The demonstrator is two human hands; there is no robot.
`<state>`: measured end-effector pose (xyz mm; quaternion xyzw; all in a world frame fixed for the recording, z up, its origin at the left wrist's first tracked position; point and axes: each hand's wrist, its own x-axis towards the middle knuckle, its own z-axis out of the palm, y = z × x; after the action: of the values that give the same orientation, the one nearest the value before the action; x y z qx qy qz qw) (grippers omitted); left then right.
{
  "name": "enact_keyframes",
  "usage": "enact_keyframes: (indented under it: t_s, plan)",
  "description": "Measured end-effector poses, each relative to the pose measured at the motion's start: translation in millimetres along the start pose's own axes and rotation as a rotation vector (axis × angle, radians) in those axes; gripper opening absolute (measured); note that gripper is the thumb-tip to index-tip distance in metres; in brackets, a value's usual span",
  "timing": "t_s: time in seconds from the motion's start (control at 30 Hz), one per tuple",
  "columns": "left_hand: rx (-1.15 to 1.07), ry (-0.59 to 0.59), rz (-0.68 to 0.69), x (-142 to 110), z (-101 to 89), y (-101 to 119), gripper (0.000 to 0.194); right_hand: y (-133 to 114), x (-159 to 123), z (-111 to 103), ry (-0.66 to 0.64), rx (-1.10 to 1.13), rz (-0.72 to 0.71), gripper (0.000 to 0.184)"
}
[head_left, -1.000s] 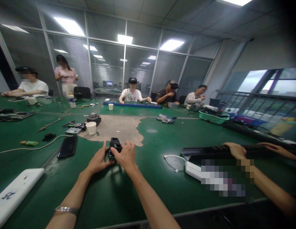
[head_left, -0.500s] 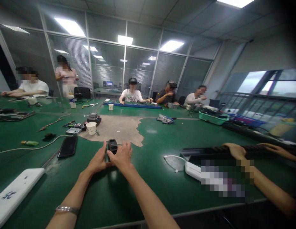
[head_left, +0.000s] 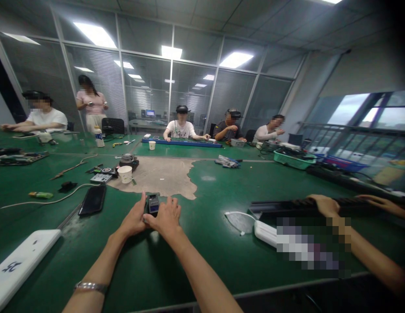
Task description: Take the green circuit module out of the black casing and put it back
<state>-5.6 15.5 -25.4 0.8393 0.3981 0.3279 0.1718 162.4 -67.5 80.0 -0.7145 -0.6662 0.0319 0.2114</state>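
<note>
A small dark grey box-shaped device (head_left: 153, 203) with a display-like panel on its face stands between my two hands, just above or on the green table. My left hand (head_left: 134, 217) grips its left side, thumb pointing up along the edge. From the right, my right hand (head_left: 168, 217) closes on the same device, its thumb across the lower part and its fingers curled at the far side. The underside of the device is hidden by my hands. A brown torn sheet (head_left: 163, 176) lies just beyond it.
Left of my hands lie a black phone (head_left: 92, 200) and a white case-like block (head_left: 26, 261). A paper cup (head_left: 125, 174) stands near small electronic parts. To the right, a co-worker's hands rest on a long black rail (head_left: 280, 208), beside a white power strip (head_left: 265, 233). Other people sit across.
The device has tipped in my hands, so more of its front face and panel shows. Both hands stay in nearly the same place.
</note>
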Motion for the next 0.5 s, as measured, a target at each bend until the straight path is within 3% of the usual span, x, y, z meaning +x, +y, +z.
enact_keyframes:
  t_s: [0.37,0.5]
  plan:
    - [-0.027,0.009,-0.048,1.4,-1.5,6.5,0.128,1.7,1.3,20.3,0.116,0.088,-0.001,0.053]
    - [-0.039,0.009,-0.054,0.9,-4.1,9.8,0.132,-1.2,5.4,13.2,0.163,0.132,-0.001,0.050]
